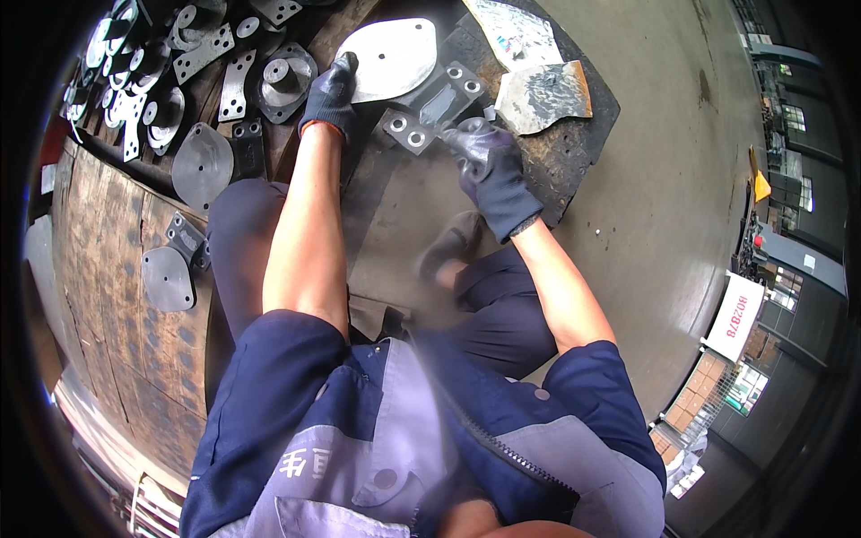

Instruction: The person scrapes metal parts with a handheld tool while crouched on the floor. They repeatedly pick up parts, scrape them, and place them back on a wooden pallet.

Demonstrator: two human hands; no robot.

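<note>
"Where was the rounded metal plate (399, 67)?"
"Over the dark surface (560, 166); my left grip (332, 97) clasped its lower left edge."
"And your right grip (490, 166)?"
"Curled beside the four-holed dark bracket (439, 105); I couldn't tell whether I held anything there."

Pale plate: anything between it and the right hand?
Yes, in this view: the dark bracket lies between the pale plate and the right hand, toward the plate's lower right. Can't tell whether bracket and plate are joined.
</note>
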